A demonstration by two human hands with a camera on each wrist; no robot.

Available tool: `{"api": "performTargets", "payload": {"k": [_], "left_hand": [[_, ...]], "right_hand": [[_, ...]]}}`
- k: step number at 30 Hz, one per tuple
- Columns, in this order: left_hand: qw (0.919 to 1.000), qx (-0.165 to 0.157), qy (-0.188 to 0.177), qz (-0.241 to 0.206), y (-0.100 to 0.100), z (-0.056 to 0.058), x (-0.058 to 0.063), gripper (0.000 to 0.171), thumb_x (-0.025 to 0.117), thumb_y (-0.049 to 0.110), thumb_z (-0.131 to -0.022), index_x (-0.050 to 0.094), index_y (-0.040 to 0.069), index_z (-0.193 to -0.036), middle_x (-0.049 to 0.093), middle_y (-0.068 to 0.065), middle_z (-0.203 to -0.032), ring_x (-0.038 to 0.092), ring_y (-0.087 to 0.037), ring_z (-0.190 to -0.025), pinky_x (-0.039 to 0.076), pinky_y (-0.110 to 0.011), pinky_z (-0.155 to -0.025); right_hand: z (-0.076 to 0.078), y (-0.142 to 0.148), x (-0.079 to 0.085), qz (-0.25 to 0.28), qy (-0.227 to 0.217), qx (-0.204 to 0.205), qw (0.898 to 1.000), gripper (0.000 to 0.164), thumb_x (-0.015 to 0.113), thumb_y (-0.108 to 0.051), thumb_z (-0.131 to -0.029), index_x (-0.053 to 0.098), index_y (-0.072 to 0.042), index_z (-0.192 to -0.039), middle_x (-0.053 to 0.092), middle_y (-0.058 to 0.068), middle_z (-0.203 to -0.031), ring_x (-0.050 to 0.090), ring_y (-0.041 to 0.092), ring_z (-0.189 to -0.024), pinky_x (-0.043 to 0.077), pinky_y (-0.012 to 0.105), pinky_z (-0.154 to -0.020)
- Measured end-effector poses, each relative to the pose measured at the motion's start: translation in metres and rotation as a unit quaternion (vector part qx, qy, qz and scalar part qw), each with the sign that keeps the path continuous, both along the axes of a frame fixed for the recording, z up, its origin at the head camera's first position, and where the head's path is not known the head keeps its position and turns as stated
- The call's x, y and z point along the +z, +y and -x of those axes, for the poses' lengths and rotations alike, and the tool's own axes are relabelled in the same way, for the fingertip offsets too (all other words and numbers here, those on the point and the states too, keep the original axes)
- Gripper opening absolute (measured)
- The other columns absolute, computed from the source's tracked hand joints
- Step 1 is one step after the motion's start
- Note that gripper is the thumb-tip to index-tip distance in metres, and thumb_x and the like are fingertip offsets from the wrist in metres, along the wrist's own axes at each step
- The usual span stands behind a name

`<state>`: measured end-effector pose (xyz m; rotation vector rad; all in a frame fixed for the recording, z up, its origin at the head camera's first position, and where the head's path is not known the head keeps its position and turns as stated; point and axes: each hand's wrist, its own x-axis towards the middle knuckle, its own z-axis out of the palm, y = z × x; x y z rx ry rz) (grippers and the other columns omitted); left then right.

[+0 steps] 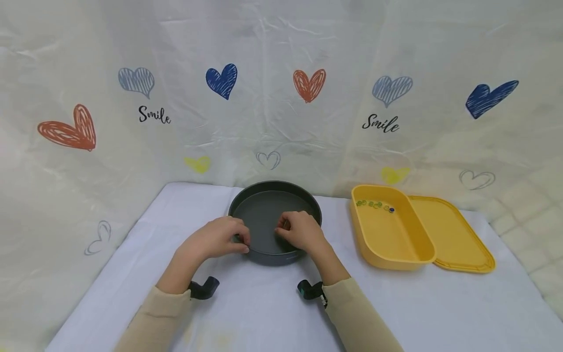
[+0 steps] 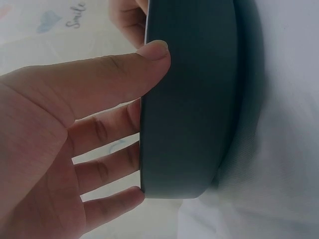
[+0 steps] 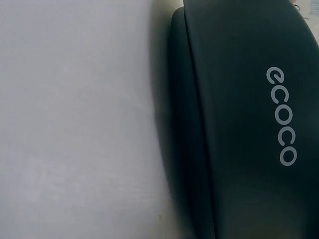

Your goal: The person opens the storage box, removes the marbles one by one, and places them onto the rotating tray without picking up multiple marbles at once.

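A dark grey round tray [image 1: 264,205] with a raised rim stands on the table. My left hand [image 1: 224,237] holds its near-left rim. In the left wrist view, the thumb [image 2: 122,72] lies against the tray's outer wall [image 2: 194,109], while the other fingertips go behind the rim. Over the right part of the tray is my right hand [image 1: 302,230], its fingers curled toward the thumb; I cannot tell whether something small is between them. The right wrist view has only the tray's side [image 3: 239,124], lettered "ecoco", with the hand out of sight.
To the right stands a yellow box [image 1: 398,237] with several small green beads [image 1: 371,204] and a dark blue bead [image 1: 391,209] along its far end. A yellow lid [image 1: 457,234] lies beside it. A pale curtain [image 1: 272,122] with printed hearts hangs behind the white-covered table [image 1: 259,313].
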<state>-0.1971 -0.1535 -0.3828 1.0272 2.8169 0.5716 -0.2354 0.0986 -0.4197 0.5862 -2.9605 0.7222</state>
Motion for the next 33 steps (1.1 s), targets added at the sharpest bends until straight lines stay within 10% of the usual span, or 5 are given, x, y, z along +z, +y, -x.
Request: {"api": "performTargets", "payload": {"k": [11, 24, 33], "left_hand": [[1.0000, 0.003, 0.002, 0.004, 0.001, 0.002, 0.000, 0.014, 0.083, 0.025, -0.082, 0.070, 0.031, -0.082, 0.060, 0.019, -0.084, 0.060, -0.006, -0.084, 0.051, -0.031, -0.080], [1.0000, -0.007, 0.002, -0.001, 0.000, 0.000, -0.002, 0.015, 0.083, 0.021, -0.082, 0.070, 0.028, -0.082, 0.061, 0.017, -0.085, 0.061, -0.010, -0.085, 0.051, -0.033, -0.080], [0.9999, 0.005, -0.008, -0.005, 0.000, -0.002, 0.000, 0.015, 0.083, 0.021, -0.081, 0.070, 0.028, -0.082, 0.060, 0.015, -0.086, 0.061, -0.012, -0.085, 0.051, -0.032, -0.079]], "right_hand": [[0.003, 0.002, 0.001, 0.027, 0.007, 0.001, 1.000, 0.010, 0.076, -0.031, -0.088, 0.070, -0.024, -0.085, 0.066, -0.011, -0.074, 0.058, 0.006, -0.065, 0.049, 0.029, -0.064], [0.000, 0.040, 0.038, 0.255, -0.013, -0.028, 0.967, 0.020, 0.071, -0.031, -0.094, 0.070, -0.016, -0.106, 0.070, 0.000, -0.095, 0.062, 0.019, -0.080, 0.054, 0.033, -0.071], [0.016, 0.096, 0.086, 0.190, -0.006, -0.046, 0.981, 0.024, 0.069, -0.028, -0.096, 0.067, -0.010, -0.111, 0.070, 0.008, -0.100, 0.065, 0.023, -0.078, 0.056, 0.027, -0.070]]}}
